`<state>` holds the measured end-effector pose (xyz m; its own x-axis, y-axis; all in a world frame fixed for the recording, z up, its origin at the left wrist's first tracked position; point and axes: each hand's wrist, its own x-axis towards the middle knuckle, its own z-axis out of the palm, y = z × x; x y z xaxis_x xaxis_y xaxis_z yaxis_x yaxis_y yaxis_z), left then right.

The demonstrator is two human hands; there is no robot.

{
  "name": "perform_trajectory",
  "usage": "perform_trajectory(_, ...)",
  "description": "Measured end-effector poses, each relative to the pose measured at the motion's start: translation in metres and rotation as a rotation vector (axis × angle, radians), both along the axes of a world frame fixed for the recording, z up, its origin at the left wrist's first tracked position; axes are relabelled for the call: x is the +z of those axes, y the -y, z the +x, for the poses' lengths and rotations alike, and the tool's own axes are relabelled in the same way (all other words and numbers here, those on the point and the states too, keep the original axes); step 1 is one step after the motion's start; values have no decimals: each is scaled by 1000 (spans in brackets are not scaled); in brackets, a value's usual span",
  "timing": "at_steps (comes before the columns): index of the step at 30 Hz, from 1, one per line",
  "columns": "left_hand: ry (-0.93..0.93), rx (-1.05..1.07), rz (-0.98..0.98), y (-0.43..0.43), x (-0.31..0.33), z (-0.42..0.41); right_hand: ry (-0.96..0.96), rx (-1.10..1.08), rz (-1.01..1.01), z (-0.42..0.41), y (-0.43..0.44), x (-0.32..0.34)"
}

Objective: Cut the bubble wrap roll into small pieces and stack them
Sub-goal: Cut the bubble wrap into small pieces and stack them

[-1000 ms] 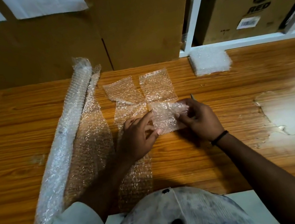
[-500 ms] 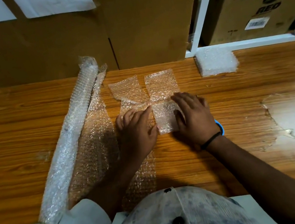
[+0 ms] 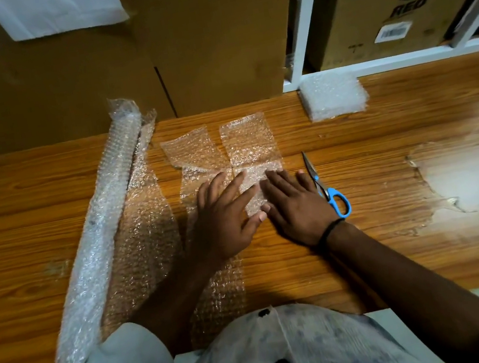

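Pressing a cut bubble wrap piece (image 3: 255, 170) flat on the desk (image 3: 372, 254), right of the roll (image 3: 105, 224), with left hand (image 3: 225, 219) and right hand (image 3: 297, 206) in wide grip, risking the springy plastic sliding crooked once released.

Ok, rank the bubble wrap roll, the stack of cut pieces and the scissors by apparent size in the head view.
1. bubble wrap roll, by far the largest.
2. stack of cut pieces, covering more area.
3. scissors, longer than the stack but thin; they lie nearer the camera, so this pair is unsure.
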<state>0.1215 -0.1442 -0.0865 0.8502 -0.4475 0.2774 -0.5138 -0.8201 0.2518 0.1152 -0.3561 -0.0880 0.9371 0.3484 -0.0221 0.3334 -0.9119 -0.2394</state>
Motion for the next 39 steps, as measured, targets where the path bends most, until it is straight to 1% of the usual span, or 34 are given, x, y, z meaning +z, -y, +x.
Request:
perform_trajectory(3, 76, -57, 72, -1, 5, -2, 25, -17, 84, -2, 2, -1)
perform_trajectory(5, 119, -82, 82, -2, 6, -2, 41, -14, 129, -5, 5, 0)
perform_trajectory(8, 148, -101, 6, -2, 4, -3, 57, 30, 144, -9, 9, 3)
perform_trajectory(12, 26, -16, -186, 2, 7, -2, 99, 135, 126, -11, 18, 5)
perform_trajectory(15, -93, -4, -319, 2, 11, 0, 91, 140, 152, -7, 25, 6)
perform_trajectory(17, -184, -27, -390, 1, 17, 0, 87, 113, 225, -3, 28, 7)
perform_trajectory(20, -294, -63, -489, -1, 24, 2, 137, 60, 376, 2, 29, 10)
perform_trajectory(23, -402, -57, -583, -7, 24, 4, 140, -45, 512, 2, 28, 18)
perform_trajectory(28, -399, 84, -523, -5, 27, 7, 68, -291, 760, 14, 23, 18)
perform_trajectory(30, -380, 102, -503, -2, 27, 14, 41, -375, 823, 23, 21, 18)
perform_trajectory(35, -332, 166, -522, 6, 22, 32, 55, -438, 788, 46, 15, 26)
perform_trajectory(39, -345, 206, -530, 9, 12, 42, 57, -446, 710, 68, 10, 29)
